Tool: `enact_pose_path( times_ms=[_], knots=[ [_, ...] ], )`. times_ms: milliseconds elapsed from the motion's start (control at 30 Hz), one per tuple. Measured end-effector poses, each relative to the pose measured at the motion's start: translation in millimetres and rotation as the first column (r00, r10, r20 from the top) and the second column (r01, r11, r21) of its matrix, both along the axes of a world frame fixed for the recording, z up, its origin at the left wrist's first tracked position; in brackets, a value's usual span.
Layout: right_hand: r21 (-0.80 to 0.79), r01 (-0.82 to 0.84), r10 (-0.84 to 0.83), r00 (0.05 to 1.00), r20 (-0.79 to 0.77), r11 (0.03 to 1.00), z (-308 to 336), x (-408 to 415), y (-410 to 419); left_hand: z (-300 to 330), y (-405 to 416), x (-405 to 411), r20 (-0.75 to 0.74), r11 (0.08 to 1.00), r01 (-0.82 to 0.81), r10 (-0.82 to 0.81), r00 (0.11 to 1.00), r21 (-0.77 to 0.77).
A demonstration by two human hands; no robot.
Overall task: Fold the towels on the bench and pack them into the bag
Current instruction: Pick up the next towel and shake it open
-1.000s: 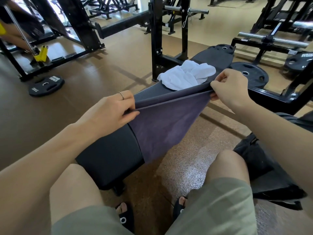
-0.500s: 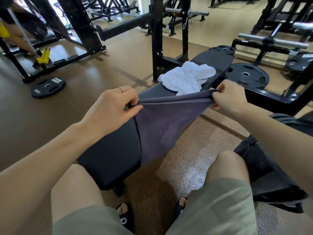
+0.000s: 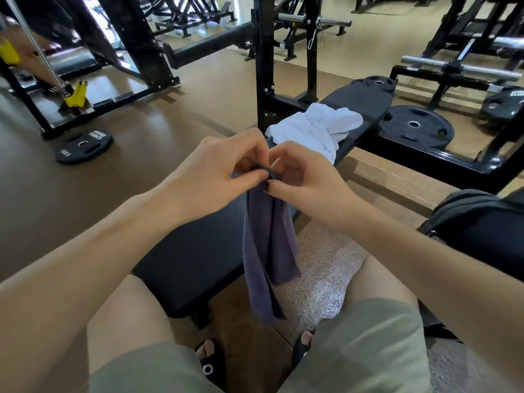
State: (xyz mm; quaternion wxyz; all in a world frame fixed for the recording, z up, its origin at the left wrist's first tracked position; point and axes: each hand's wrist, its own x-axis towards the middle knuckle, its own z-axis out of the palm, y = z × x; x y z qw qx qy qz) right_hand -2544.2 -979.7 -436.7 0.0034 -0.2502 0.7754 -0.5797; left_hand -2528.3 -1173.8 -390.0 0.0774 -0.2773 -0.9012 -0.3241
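Pinching the top edge of the grey towel (image 3: 268,245) with both hands together: left hand (image 3: 218,168) and right hand (image 3: 306,177) meeting, fingertips nearly touching, each gripping a gathered bit of the cloth. Hanging the towel down in a narrow doubled strip, draping past the near right edge of the table (image 3: 195,251) and ending above the floor (image 3: 320,279) between the knees. Lying bunched and unfolded farther along the table, just behind the hands: the white towel (image 3: 314,126), one part spilling over the right edge. Sitting on the floor at the far right, well apart from the towels: the black bag (image 3: 476,222), partly hidden by the right forearm; opening not visible, cannot tell if zipped. Showing at the bottom: green shorts (image 3: 368,350) and black sandals (image 3: 211,364). Lying flat on the brown floor to the left: a small weight plate (image 3: 83,146). Resting beside the far end of the table on the right: a larger weight plate (image 3: 415,126). Standing behind the white towel: a black rack (image 3: 263,66).
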Motion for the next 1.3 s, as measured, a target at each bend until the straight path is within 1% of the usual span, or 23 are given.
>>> enact_pose_path(
  times_ms=[100,267,367,433,500,600,700,800,867,1033,1133,1200,1300],
  knots=[
    [0.019,0.018,-0.018,1.000,0.019,1.000,-0.5,-0.4,0.7,-3.3,-1.9,3.7,-0.018,0.998,-0.056,0.055,0.998,-0.028],
    [0.032,0.046,-0.048,0.998,0.049,0.998,2.6,1.0,0.5,-10.7,3.3,8.8,-0.033,0.993,-0.111,0.112,0.993,0.030],
    [-0.053,0.067,-0.062,0.993,0.100,0.996,4.9,0.9,1.4,-16.1,8.5,11.0,0.029,0.983,-0.141,0.139,0.990,0.118],
    [-0.074,0.073,-0.065,0.993,0.103,0.995,7.2,1.5,2.9,-23.1,11.7,13.5,0.068,0.980,-0.148,0.140,0.988,0.131],
    [-0.032,0.068,-0.065,0.996,0.064,0.997,8.9,3.2,4.9,-29.5,12.9,13.9,0.046,0.978,-0.158,0.153,0.987,0.135],
    [0.096,0.097,-0.093,0.995,-0.046,0.991,11.5,5.9,10.0,-30.8,14.0,10.4,0.018,0.981,-0.134,0.133,0.991,0.139],
    [0.194,0.110,-0.072,0.978,-0.194,0.975,15.7,5.0,14.7,-29.5,15.1,7.8,0.052,0.981,-0.118,0.111,0.993,0.156],
    [0.309,0.150,-0.029,0.931,-0.365,0.939,20.8,3.4,16.4,-26.3,16.6,7.6,0.098,0.969,-0.110,0.090,0.991,0.219],
    [0.343,0.189,-0.030,0.908,-0.418,0.920,24.4,3.0,16.7,-26.3,16.6,7.2,0.096,0.971,-0.093,0.073,0.993,0.222],
    [0.285,0.118,-0.036,0.960,-0.278,0.951,29.5,10.5,13.2,-42.5,9.7,11.6,0.007,0.991,-0.087,0.086,0.996,0.106],
    [0.243,0.127,-0.083,0.979,-0.184,0.962,31.2,14.0,14.4,-62.7,3.8,21.5,-0.118,0.996,-0.088,0.084,0.989,-0.030],
    [0.183,0.143,-0.124,0.986,-0.113,0.973,33.3,14.8,13.3,-73.8,0.6,25.9,-0.193,0.989,-0.119,0.101,0.976,-0.083],
    [0.155,0.152,-0.139,0.986,-0.094,0.976,36.4,15.2,10.6,-80.7,0.9,28.4,-0.248,0.975,-0.197,0.166,0.954,-0.104]
  ],
)
